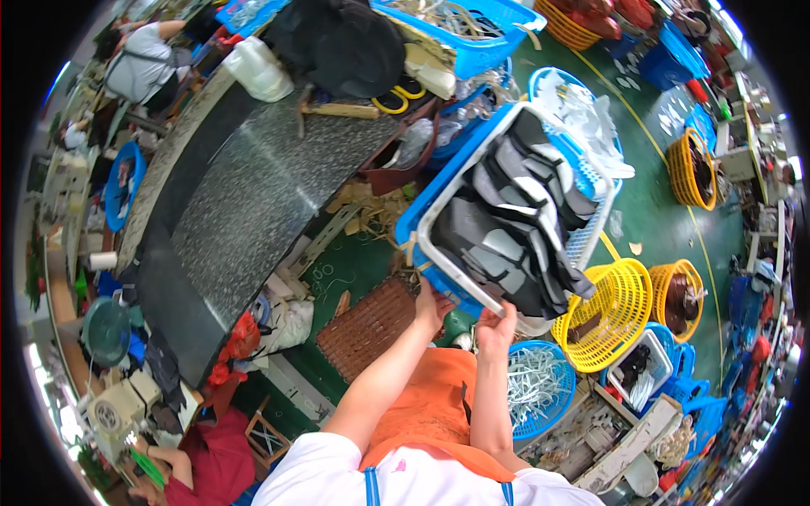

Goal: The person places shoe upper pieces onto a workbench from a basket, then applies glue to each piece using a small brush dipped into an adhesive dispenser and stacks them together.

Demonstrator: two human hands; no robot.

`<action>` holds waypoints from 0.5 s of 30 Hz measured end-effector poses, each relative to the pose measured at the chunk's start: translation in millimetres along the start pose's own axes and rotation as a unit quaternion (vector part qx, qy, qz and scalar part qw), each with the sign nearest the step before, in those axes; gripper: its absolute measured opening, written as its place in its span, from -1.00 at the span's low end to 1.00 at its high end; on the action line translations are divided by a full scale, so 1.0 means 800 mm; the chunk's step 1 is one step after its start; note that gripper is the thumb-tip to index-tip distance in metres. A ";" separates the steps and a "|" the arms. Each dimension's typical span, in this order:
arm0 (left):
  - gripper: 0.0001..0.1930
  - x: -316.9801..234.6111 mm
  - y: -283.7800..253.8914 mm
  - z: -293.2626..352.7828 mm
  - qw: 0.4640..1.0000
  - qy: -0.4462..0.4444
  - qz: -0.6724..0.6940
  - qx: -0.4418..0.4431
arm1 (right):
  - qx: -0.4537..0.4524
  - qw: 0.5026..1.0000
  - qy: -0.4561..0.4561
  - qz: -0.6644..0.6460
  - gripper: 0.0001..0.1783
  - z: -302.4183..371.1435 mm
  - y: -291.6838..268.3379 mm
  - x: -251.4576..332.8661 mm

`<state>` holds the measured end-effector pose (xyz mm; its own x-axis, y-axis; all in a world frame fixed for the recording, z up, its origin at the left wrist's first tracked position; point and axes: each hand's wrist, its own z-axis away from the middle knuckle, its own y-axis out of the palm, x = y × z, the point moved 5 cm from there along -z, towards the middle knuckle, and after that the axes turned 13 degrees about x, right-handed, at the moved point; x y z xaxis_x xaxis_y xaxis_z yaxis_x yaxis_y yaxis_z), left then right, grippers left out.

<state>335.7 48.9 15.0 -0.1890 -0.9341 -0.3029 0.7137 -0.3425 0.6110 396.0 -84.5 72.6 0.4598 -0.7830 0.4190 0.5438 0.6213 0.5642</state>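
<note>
A white plastic basket (463, 285) sits tilted on top of a blue basket (407, 221), just ahead of me. Grey, black and white cut pieces (515, 215), which look like shoe uppers, lie heaped in the white one. My right hand (496, 331) is closed round the near rim of the white basket, its thumb and fingertips on the edge. To its left, my left hand (430, 310) grips the near-left edge of the blue basket; some of its fingers are hard to make out.
A dark speckled worktable (245, 194) stands left, with yellow-handled scissors (396, 99) and a hammer (337, 110). A brown woven mat (363, 329) lies by my left arm. Yellow baskets (609, 316) and a blue basket of white strips (540, 388) stand right. Co-workers (215, 455) sit left.
</note>
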 end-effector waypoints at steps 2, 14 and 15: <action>-0.28 -0.003 0.011 0.000 1.000 -0.003 0.030 0.011 | -0.011 0.999 0.038 0.014 -0.85 0.000 0.000 -0.020; -0.47 -0.060 0.052 0.055 0.908 0.267 -0.317 -0.064 | 0.390 0.576 0.074 0.714 -0.81 0.058 0.087 0.079; -0.48 -0.059 0.058 0.058 0.904 0.282 -0.299 -0.113 | 0.381 0.658 0.028 0.649 -0.80 0.009 0.102 0.104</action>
<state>346.5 72.6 91.8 -0.2579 -0.3662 -0.8941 0.7292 -0.6809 0.0685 473.7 -99.3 158.2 0.2260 0.4070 0.8850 -0.8325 0.5524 -0.0415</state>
